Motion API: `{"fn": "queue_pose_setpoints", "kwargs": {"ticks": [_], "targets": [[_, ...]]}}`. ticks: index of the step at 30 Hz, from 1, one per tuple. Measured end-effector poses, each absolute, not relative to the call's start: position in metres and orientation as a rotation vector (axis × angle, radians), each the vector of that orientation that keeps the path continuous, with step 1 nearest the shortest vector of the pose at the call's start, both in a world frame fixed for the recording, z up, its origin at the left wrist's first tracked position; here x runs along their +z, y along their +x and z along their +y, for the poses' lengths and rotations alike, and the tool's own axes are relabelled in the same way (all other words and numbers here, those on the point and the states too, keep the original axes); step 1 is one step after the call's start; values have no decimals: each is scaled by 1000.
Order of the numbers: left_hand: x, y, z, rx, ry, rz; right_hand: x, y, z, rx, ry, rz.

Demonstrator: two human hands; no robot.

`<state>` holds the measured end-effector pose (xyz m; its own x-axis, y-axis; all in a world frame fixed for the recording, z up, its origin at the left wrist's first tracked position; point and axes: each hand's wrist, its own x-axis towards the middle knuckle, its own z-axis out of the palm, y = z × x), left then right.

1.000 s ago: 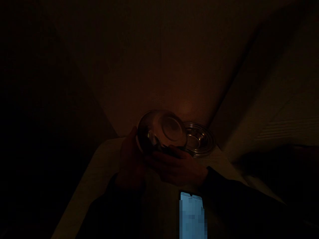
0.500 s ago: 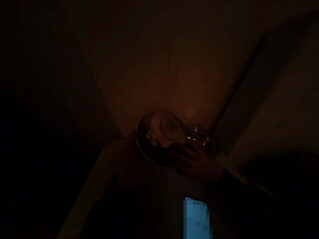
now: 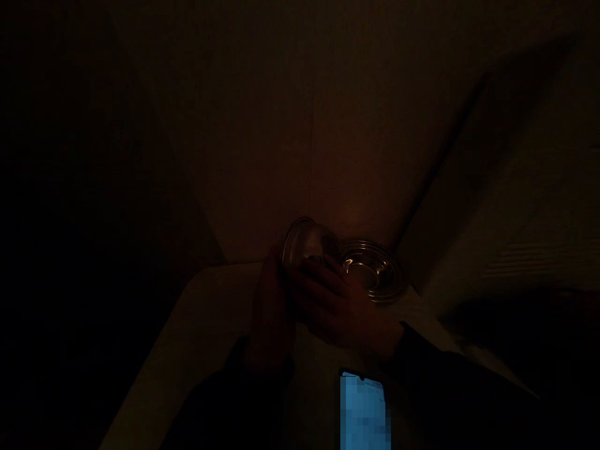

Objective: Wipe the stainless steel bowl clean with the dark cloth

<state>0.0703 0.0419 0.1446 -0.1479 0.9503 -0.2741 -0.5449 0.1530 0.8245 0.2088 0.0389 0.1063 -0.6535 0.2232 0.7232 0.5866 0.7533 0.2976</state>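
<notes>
The scene is very dark. Both my hands hold a shiny steel bowl (image 3: pixel 304 240) tilted on its edge above a pale table (image 3: pixel 206 325). My left hand (image 3: pixel 272 306) grips its left rim. My right hand (image 3: pixel 337 300) wraps its fingers over the bowl's near side. Just right of it a stack of steel bowls (image 3: pixel 375 272) rests on the table's far right corner.
A lit phone screen (image 3: pixel 363 409) sits at the bottom edge near my right sleeve. A wall rises behind the table, and a pale wooden surface (image 3: pixel 525 206) slopes along the right. The left side is in deep shadow.
The bowl has turned from showing its broad underside to standing edge-on and has shifted right toward the stack. Both hands moved right with it.
</notes>
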Motion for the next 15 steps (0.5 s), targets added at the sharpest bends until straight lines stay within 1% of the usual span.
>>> {"fn": "queue_pose_setpoints", "kwargs": {"ticks": [5,9,13,15], "targets": [[155,73,38,1349,451,1018,112,194,42,-525,-799,-2132],[156,72,38,1324,505,987,109,193,42,-531,-690,-2236],[152,73,40,1281,562,886,116,194,46,-328,-866,-2093],[149,73,40,1294,599,871,118,193,45,-298,-889,-2085]]}}
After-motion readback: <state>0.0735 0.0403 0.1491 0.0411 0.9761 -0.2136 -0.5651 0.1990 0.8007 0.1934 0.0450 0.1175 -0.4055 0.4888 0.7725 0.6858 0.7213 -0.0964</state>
